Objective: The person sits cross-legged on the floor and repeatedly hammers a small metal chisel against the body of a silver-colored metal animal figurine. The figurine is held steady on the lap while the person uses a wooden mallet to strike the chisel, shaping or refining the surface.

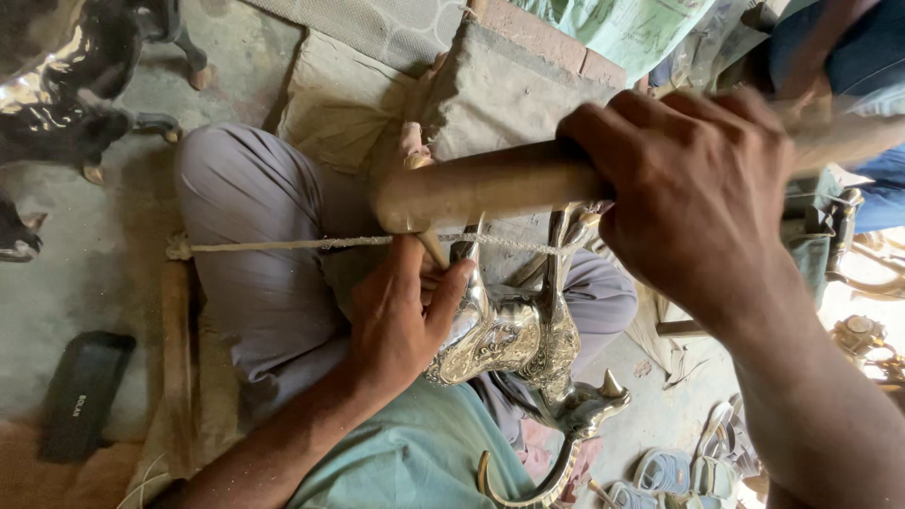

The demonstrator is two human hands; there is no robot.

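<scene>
The person sits low on the floor [85,273], knees spread in grey trousers [255,245], with a shiny metal animal figure [514,344] lying across the lap. It is silvery with raised patterning on its body, its horned head pointing down toward the lower right, one long curved horn sweeping out below it.

The right hand [693,193] is wrapped fully around a thick wooden handle [490,187], fingers curled tight over the top. The handle runs roughly level across the scene, its rounded end sticking out to the left just above the figure. Whatever sits at its other end is hidden behind the hand and blurred.

The left hand [401,316] rests against the figure's flank, thumb and fingers partly closed and pressed to the metal; a slim wooden stick [434,247] pokes up by the fingertips, though I cannot tell for sure whether the hand pinches it. A taut cord [283,245] stretches across the left knee, passing just above this hand.

A dark glossy animal figure [66,85] stands at the upper left. A black flat case [80,396] lies on the floor at the left, and sandals [688,471] are at the lower right. A padded grey cushion [490,94] lies ahead of the knees.
</scene>
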